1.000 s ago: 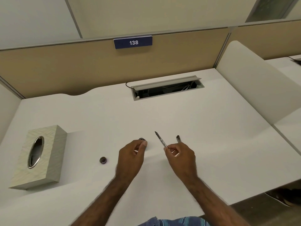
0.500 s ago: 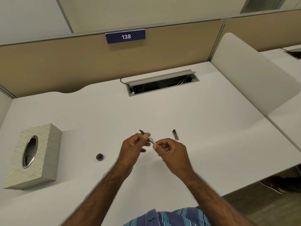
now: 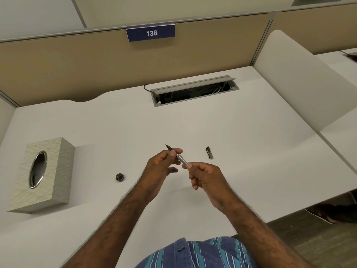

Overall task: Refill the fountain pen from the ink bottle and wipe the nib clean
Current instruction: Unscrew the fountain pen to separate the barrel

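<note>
Both hands grip the uncapped fountain pen (image 3: pixel 176 156) above the surface (image 3: pixel 116 132), left hand (image 3: pixel 161 170) near the nib, right hand (image 3: pixel 205 177) pinching the rear; its cap (image 3: pixel 209 152) lies right, the bottle lid (image 3: pixel 120 177) left, so wiping looks undone.

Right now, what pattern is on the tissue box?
Pale wavy lines on the tissue box, seen in the head view.

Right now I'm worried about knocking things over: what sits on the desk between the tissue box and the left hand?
In the head view, only the small dark bottle cap lies between the tissue box and the left hand; otherwise bare desk.
</note>
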